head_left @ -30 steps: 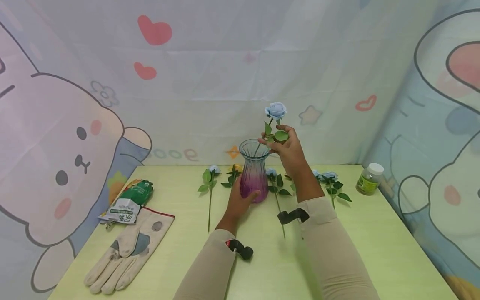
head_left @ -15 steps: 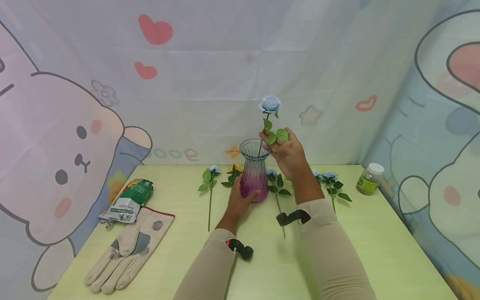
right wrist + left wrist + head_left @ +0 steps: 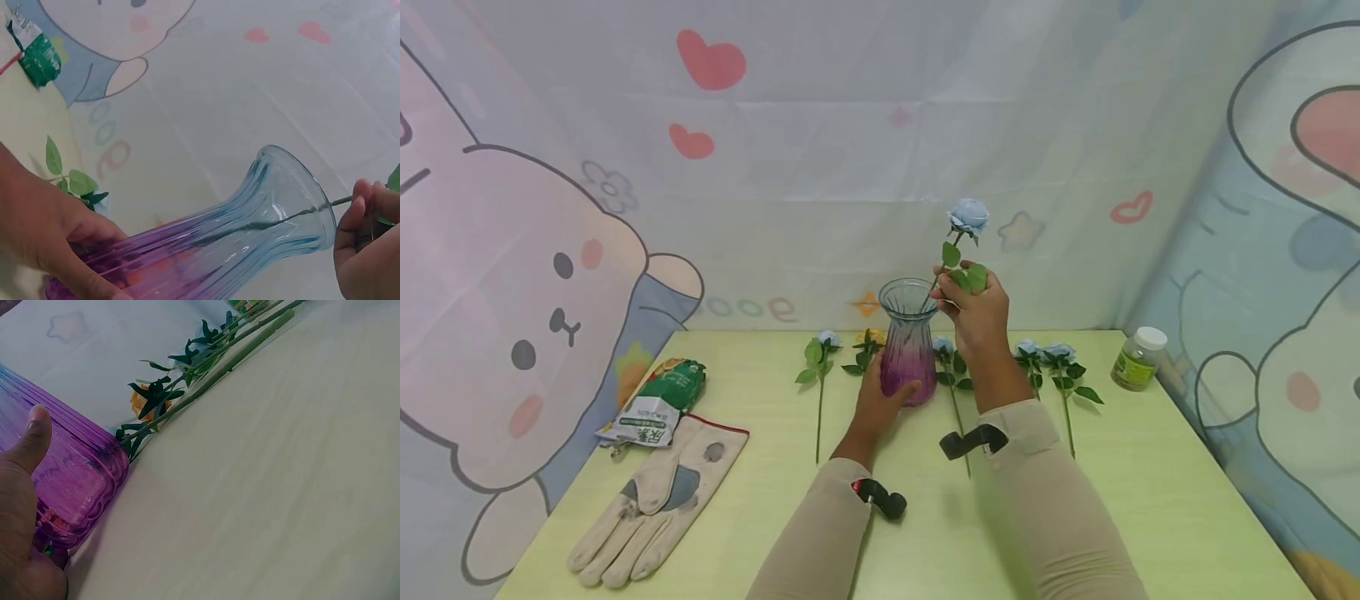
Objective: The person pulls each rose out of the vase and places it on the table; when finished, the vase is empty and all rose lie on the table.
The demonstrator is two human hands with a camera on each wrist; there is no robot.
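A ribbed glass vase, purple below and bluish clear above, stands upright on the table. My left hand grips its lower part, with the thumb across the near side. Above the rim, my right hand pinches the stem of a light blue rose among its green leaves. The right wrist view shows the rose's stem running through the vase's mouth down inside the glass. The bloom leans slightly to the right, well above the rim.
More blue roses lie on the table: one left of the vase, one just right, others farther right. A yellow rose lies behind. A work glove, green-white packet and white-capped bottle lie at the sides.
The blue rose first swung left and upright, then tipped back right and a little lower. My right fingers, spread half a second ago, now pinch the stem. The left hand and vase stayed put.
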